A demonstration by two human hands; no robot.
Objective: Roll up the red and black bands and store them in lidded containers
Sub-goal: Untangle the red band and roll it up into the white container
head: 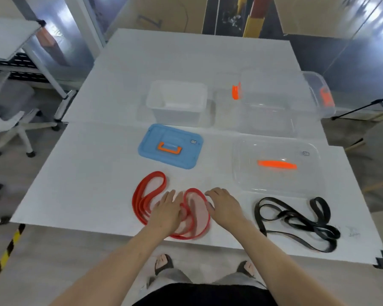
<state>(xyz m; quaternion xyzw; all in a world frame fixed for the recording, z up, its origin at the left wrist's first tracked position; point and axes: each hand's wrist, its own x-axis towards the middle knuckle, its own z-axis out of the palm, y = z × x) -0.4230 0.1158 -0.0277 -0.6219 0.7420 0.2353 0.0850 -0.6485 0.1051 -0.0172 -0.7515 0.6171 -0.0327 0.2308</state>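
Since the red band (136,202) lies in loose loops at the middle of the table's (86,173) near edge, the rolling step looks barely begun: the left hand (166,209) lies flat on it with fingers spread, while the right hand (224,206) arches beside its right loop, thumb at the band, though whether it pinches I cannot tell. Next, I judge, the loops need gathering and winding tight; the black band (329,231) waits tangled toward the near right corner
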